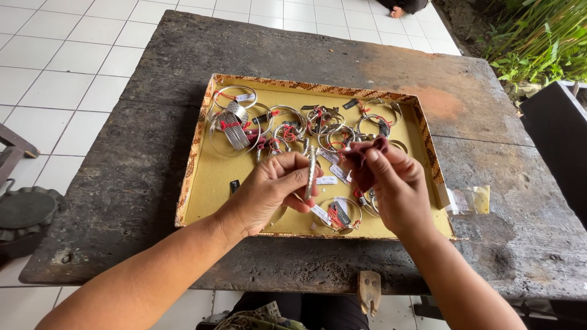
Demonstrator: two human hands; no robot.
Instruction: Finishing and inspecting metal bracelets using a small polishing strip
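My left hand (272, 186) grips a silver bangle (311, 171) edge-on, a white tag hanging from it. My right hand (391, 180) pinches a dark red cloth (365, 160) right beside the bangle. Both hands hover over a shallow yellow-lined tray (208, 177) with a patterned brown rim. In the tray lie several silver bangles (287, 119), a wide mesh cuff (234, 127), red strings and small white and black tags. One more tagged bangle (339, 215) rests near the tray's front edge, below my hands.
The tray sits on a weathered dark wooden table (153, 201) over white floor tiles (61, 61). Small clear plastic bags (469, 200) lie right of the tray. A dark round metal object (24, 211) is at the far left, green plants (538, 36) at top right.
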